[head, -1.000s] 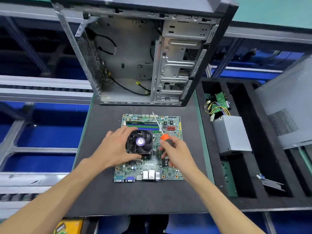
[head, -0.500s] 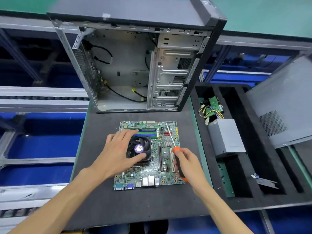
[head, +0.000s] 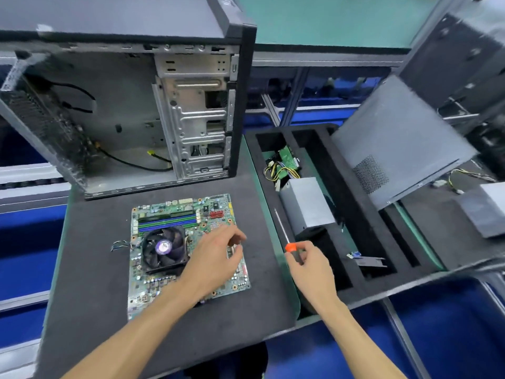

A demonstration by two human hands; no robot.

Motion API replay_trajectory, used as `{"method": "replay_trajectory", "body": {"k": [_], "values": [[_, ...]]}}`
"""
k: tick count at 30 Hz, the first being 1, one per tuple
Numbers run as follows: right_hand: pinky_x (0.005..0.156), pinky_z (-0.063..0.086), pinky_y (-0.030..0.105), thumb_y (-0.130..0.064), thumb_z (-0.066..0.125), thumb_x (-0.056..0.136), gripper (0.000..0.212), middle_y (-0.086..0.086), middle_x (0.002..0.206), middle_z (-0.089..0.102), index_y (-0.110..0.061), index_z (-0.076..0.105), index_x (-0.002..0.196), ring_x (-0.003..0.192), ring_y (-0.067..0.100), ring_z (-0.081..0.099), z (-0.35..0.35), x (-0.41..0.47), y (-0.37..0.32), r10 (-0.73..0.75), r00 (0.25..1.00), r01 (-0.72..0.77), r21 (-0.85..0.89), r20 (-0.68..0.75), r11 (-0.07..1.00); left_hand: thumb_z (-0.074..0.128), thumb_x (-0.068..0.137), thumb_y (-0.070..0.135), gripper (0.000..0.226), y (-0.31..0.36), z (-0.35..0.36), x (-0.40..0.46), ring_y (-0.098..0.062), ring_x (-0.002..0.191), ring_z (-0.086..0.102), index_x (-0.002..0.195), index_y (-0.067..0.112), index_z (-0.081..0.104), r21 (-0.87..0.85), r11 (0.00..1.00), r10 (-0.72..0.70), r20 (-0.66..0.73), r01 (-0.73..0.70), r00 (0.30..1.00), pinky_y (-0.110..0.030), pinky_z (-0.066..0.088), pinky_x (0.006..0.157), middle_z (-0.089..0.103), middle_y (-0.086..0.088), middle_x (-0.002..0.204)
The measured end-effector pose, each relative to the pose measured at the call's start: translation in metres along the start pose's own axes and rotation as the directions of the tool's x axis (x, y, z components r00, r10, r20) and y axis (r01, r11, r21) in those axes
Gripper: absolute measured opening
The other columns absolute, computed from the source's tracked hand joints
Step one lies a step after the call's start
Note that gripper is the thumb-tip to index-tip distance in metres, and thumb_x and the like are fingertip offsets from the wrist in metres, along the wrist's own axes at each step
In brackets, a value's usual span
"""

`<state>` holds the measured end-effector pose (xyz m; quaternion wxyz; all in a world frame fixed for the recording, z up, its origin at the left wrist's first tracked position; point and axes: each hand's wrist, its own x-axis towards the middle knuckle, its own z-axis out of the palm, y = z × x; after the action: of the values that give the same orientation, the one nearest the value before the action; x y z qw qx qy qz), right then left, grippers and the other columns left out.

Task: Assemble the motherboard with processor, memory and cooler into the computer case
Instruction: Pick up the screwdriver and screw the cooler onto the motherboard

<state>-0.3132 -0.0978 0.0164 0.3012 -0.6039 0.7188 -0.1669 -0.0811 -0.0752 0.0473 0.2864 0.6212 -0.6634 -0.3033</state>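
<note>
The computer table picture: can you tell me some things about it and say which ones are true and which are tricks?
1. The motherboard is already inside the computer case. False: it lies on the dark mat in front of the open case.
2. The right hand holds a screwdriver with an orange handle. True.
3. The cooler sits on the motherboard. True.
4. The left hand grips the cooler. False: it is over the board to the right of the cooler.
5. The screwdriver tip touches the motherboard. False: it points away over the foam tray.
</note>
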Motion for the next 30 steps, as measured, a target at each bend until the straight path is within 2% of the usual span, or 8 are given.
{"method": "replay_trajectory", "body": {"k": [5, 10, 14, 17, 21, 24, 27, 30], "values": [[0.076, 0.053, 0.037, -0.045, 0.063, 0.093, 0.026, -0.011, 0.095, 0.055, -0.030, 0.054, 0.113, 0.086, 0.014, 0.061, 0.012, 0.014, 0.005, -0.004, 0.995, 0.017, -0.135, 0.097, 0.991, 0.058, 0.090, 0.015, 0.017, 0.004, 0.025, -0.007, -0.010, 0.090, 0.058, 0.105, 0.022, 0.064, 0.058, 0.994, -0.090, 0.054, 0.087, 0.994, -0.035, 0.048, 0.088, 0.062, 0.011, 0.093], [0.075, 0.049, 0.034, -0.056, 0.058, 0.092, 0.046, -0.005, 0.112, 0.054, -0.028, 0.048, 0.126, 0.101, 0.017, 0.058, 0.014, 0.018, 0.013, -0.061, 0.988, 0.086, -0.180, 0.141, 0.980, 0.056, 0.092, 0.014, 0.017, -0.005, 0.031, -0.021, -0.006, 0.088, 0.058, 0.104, 0.024, 0.062, 0.040, 0.986, -0.162, 0.032, 0.161, 0.986, -0.030, 0.048, 0.085, 0.062, 0.010, 0.093], [0.071, 0.043, 0.033, -0.056, 0.056, 0.094, 0.051, -0.003, 0.114, 0.051, -0.024, 0.049, 0.132, 0.108, 0.017, 0.052, 0.007, 0.021, 0.012, -0.141, 0.986, 0.152, -0.153, 0.084, 0.977, 0.054, 0.094, 0.012, 0.021, -0.008, 0.024, -0.036, -0.007, 0.081, 0.059, 0.101, 0.030, 0.062, -0.018, 0.981, -0.195, -0.065, 0.194, 0.979, -0.027, 0.050, 0.074, 0.063, 0.016, 0.088], [0.072, 0.047, 0.035, -0.054, 0.058, 0.094, 0.045, -0.008, 0.106, 0.051, -0.024, 0.054, 0.127, 0.099, 0.014, 0.053, 0.004, 0.022, -0.001, -0.233, 0.972, 0.234, -0.040, 0.024, 0.971, 0.054, 0.092, 0.007, 0.028, -0.011, 0.008, -0.051, -0.012, 0.067, 0.058, 0.091, 0.034, 0.063, -0.085, 0.979, -0.199, -0.264, 0.183, 0.944, -0.020, 0.046, 0.060, 0.065, 0.015, 0.082], [0.068, 0.044, 0.025, -0.053, 0.060, 0.093, 0.044, -0.012, 0.094, 0.056, -0.024, 0.056, 0.126, 0.084, 0.007, 0.059, 0.015, 0.024, -0.029, -0.286, 0.950, 0.268, 0.144, 0.129, 0.953, 0.052, 0.085, 0.013, 0.017, -0.020, -0.025, -0.069, -0.007, 0.056, 0.048, 0.085, 0.029, 0.058, -0.194, 0.960, -0.281, -0.599, 0.205, 0.750, -0.014, 0.038, 0.050, 0.060, 0.008, 0.072], [0.065, 0.038, 0.021, -0.058, 0.057, 0.094, 0.060, -0.010, 0.100, 0.062, -0.019, 0.050, 0.139, 0.092, 0.008, 0.059, 0.030, 0.030, -0.052, -0.276, 0.923, 0.261, 0.091, 0.268, 0.961, 0.052, 0.085, 0.027, 0.007, -0.034, -0.046, -0.080, -0.003, 0.067, 0.055, 0.090, 0.032, 0.054, -0.312, 0.898, -0.436, -0.717, 0.309, 0.544, -0.009, 0.040, 0.058, 0.060, 0.014, 0.078], [0.081, 0.042, 0.030, -0.059, 0.055, 0.095, 0.071, 0.002, 0.119, 0.066, -0.009, 0.045, 0.145, 0.114, 0.022, 0.059, 0.046, 0.034, -0.070, -0.181, 0.904, 0.195, 0.002, 0.388, 0.981, 0.062, 0.086, 0.049, 0.033, -0.059, -0.060, -0.086, -0.008, 0.095, 0.061, 0.109, 0.026, 0.053, -0.424, 0.727, -0.668, -0.617, 0.540, 0.417, -0.024, 0.047, 0.081, 0.062, 0.006, 0.101], [0.081, 0.046, 0.035, -0.058, 0.056, 0.095, 0.057, 0.011, 0.107, 0.067, -0.004, 0.060, 0.114, 0.105, 0.033, 0.061, 0.060, 0.037, -0.085, -0.132, 0.894, 0.160, -0.031, 0.427, 0.987, 0.067, 0.077, 0.071, 0.080, -0.079, -0.066, -0.087, -0.023, 0.120, 0.053, 0.130, 0.013, 0.053, -0.397, 0.470, -0.880, -0.282, 0.788, 0.383, -0.038, 0.041, 0.102, 0.057, -0.002, 0.127]]}}
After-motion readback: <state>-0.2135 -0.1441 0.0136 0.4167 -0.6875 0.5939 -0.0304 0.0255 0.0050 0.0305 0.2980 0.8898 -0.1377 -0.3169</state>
